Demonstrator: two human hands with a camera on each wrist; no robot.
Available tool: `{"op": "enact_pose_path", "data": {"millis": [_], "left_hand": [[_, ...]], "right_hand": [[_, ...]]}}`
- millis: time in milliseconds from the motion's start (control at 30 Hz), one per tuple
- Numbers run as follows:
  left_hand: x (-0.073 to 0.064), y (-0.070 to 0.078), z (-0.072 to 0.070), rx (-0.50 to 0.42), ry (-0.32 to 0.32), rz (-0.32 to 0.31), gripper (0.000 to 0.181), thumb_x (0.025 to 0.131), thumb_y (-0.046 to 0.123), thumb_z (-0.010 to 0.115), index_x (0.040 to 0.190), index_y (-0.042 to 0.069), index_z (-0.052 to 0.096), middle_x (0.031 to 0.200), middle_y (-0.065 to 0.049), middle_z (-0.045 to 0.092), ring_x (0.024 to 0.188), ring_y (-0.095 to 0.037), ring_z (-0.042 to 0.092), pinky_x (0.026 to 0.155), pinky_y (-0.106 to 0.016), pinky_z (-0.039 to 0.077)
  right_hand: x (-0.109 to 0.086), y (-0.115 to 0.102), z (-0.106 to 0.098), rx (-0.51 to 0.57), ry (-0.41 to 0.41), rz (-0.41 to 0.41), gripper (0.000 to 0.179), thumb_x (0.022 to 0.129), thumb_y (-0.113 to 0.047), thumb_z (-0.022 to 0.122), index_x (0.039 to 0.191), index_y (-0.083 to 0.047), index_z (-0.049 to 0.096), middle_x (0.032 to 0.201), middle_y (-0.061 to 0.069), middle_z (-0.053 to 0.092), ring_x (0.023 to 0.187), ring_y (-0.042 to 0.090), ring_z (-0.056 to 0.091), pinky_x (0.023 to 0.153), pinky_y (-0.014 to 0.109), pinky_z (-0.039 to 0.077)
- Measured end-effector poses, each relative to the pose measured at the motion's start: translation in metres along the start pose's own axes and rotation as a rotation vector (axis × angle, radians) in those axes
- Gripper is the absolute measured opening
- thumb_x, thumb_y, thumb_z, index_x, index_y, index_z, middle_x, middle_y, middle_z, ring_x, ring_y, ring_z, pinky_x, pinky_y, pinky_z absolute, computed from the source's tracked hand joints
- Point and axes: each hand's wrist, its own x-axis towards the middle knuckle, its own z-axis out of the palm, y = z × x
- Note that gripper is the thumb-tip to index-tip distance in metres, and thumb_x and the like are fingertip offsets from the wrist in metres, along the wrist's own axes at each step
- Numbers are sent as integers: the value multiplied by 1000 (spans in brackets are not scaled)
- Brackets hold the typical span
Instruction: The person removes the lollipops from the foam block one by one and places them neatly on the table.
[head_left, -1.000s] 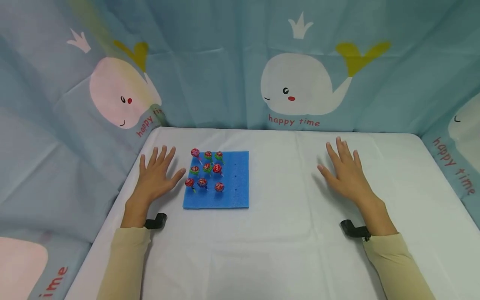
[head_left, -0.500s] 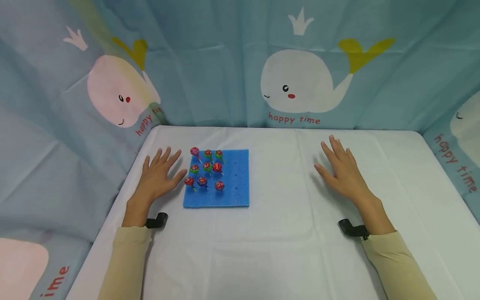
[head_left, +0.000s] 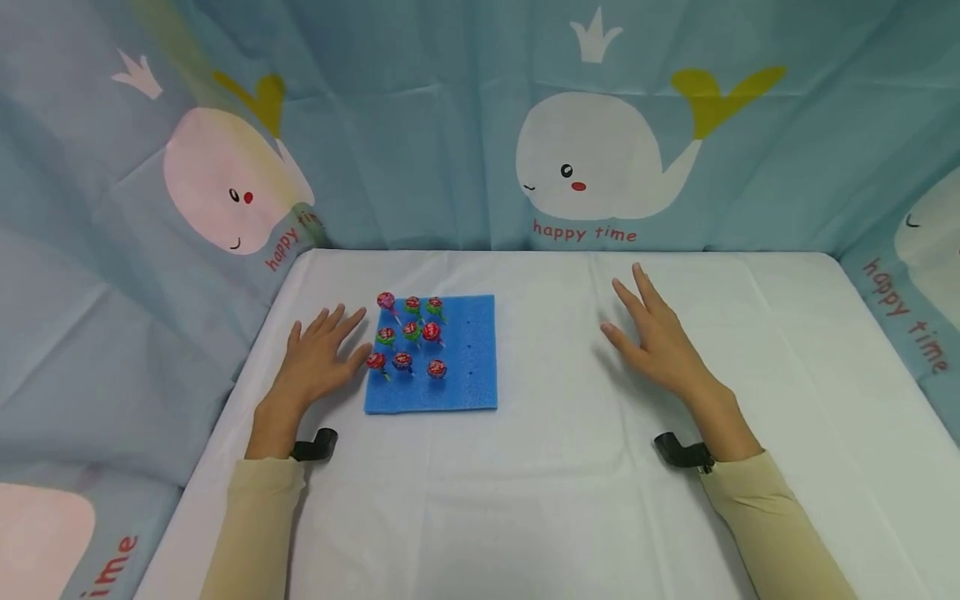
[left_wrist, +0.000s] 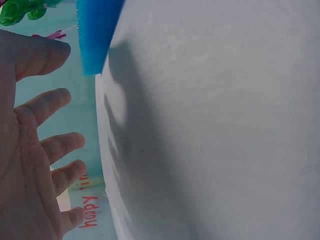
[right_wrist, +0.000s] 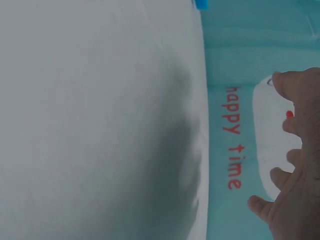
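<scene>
Several wrapped lollipops stand stuck by their sticks in a blue foam board, in three rows on its left part. Among them are a red lollipop, a pink one and a green one. Beside the board's left edge my left hand hovers with spread fingers, its thumb close to the front-left lollipop; the left wrist view shows its palm holding nothing. To the right of the board, well apart from it, my right hand is held above the table with fingers extended and nothing in them.
Small holes show in the board's right part. A white cloth covers the table. Blue curtains with whale prints stand along the back and sides. Each wrist wears a black camera mount.
My right hand has moved left, toward the board. The left hand has shifted slightly to the right, its thumb now nearer the lollipops. The lollipops and board stay put.
</scene>
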Motion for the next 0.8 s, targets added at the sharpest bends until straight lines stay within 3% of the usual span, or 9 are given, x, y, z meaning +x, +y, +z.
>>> {"op": "enact_pose_path", "data": {"millis": [267,467,800], "left_hand": [[-8,6,2,-56,-38,31,61,104,37,57,160,18,47,167,-27,39,158,-53,28,125,-80,13],[-5,10,2,-45,-31,36,57,103,32,58,157,13,52,166,-29,39,157,-53,30,124,-78,22],[-4,7,3,-60,-9,73,55,101,26,61,154,12,56,165,-32,40,157,-56,29,126,-75,24]], "right_hand": [[19,-30,19,35,-53,-61,74,103,-28,68,166,-9,35,179,15,14,164,45,23,128,70,25],[38,-62,35,60,-116,-90,72,105,-31,65,166,-10,34,179,13,17,164,40,24,131,67,22],[58,-105,58,109,-176,-183,73,104,-32,66,166,-11,34,179,12,17,163,37,29,131,63,28]]}}
